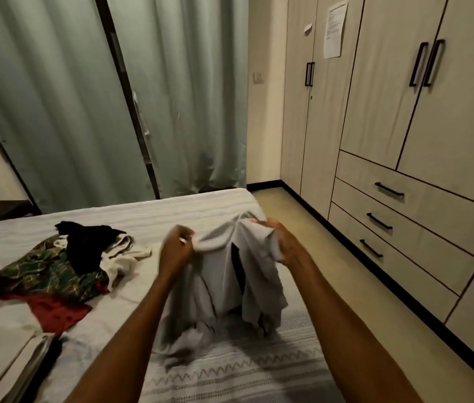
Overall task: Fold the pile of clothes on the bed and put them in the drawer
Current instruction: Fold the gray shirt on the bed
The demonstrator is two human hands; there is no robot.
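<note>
Forearms reach out over the bed [230, 373]. My left hand [176, 251] and right hand [281, 242] each have fingers clenched on the top edge of a grey garment [224, 280], lifted with its hem trailing on the bed. Left of it lies the unfolded pile [64, 266]. Beyond, at right, stand closed drawers [422, 199].

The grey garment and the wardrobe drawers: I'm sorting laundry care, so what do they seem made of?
The grey garment, gripped by both hands, looks like soft matte knit fabric, perhaps cotton: it droops in loose folds. The wardrobe drawers look like pale matte wood-grain laminate, going by faint streaks, with black bar handles, probably metal.
</note>
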